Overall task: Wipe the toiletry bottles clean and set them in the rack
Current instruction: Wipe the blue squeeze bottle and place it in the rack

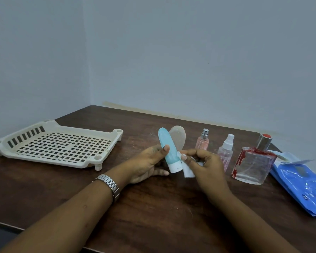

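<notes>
My left hand [147, 162] grips a light blue squeeze tube [167, 147] with a white cap, held cap-down above the table. My right hand [202, 165] pinches a white wipe [188, 171] against the tube's lower right side. Behind the tube stands a translucent whitish tube [179, 136], partly hidden. To the right stand a small pink spray bottle [202, 141], a clear spray bottle with a white nozzle [226, 152] and a large square glass perfume bottle with red smears [252, 165]. The cream slotted rack [49, 143] sits empty at the left.
A blue pack of wipes [303, 181] lies at the table's right edge. The dark wooden table [153, 207] meets grey walls at the back and left. A metal watch [110, 185] is on my left wrist.
</notes>
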`<action>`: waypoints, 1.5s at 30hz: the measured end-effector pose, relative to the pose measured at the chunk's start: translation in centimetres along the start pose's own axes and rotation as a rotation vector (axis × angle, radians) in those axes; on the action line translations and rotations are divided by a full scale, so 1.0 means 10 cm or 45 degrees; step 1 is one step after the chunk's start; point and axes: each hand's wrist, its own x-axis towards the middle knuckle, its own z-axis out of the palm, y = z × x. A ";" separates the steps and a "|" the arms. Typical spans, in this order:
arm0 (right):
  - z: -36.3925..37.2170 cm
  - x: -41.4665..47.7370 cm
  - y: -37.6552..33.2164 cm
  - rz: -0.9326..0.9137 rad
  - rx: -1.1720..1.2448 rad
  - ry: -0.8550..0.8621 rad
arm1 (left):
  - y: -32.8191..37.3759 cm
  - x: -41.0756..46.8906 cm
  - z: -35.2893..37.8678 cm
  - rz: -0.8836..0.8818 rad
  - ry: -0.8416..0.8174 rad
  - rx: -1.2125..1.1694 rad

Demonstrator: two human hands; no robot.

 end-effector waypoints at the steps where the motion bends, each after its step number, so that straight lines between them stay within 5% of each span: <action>1: 0.00 0.00 -0.01 -0.009 -0.002 -0.006 | 0.00 0.00 0.00 -0.005 0.004 -0.004; 15: -0.04 -0.03 0.01 -0.145 -0.310 -0.079 | 0.03 0.02 -0.02 -0.106 -0.042 0.048; 30: -0.06 -0.07 -0.05 -0.227 -0.362 -0.192 | 0.07 0.02 -0.11 0.057 -0.039 0.397; 45: 0.02 -0.07 -0.11 -0.274 -0.391 -0.078 | 0.06 0.03 -0.13 0.043 -0.025 0.390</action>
